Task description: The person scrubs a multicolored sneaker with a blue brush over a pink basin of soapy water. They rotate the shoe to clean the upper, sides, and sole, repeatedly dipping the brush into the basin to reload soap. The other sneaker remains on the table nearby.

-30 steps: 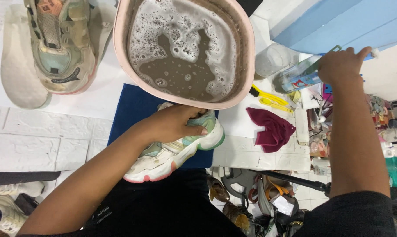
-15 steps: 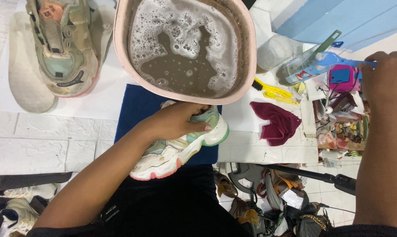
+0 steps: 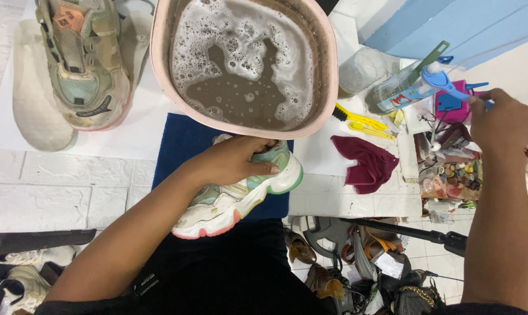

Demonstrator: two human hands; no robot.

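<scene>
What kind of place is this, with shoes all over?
Probably a shoe-cleaning spot set up on a tiled floor. A pink basin holds soapy brown water, the left hand holds a sneaker on a blue mat, and more shoes lie piled nearby.

A basin (image 3: 243, 64) of sudsy water is placed at the far middle of the floor (image 3: 54, 192). Just before it a mat (image 3: 185, 143) is spread, and on the mat a sneaker (image 3: 240, 195) is laid, with the left hand (image 3: 232, 160) closed over its top. To the left of the basin a second sneaker (image 3: 80, 61) is set, an insole (image 3: 39, 99) beside it. Right of the mat a cloth (image 3: 366, 163) is laid, a brush (image 3: 360, 121) behind it. Farther right a spray bottle (image 3: 407, 87) is seen, the right hand (image 3: 500, 122) just beside its nozzle.
</scene>
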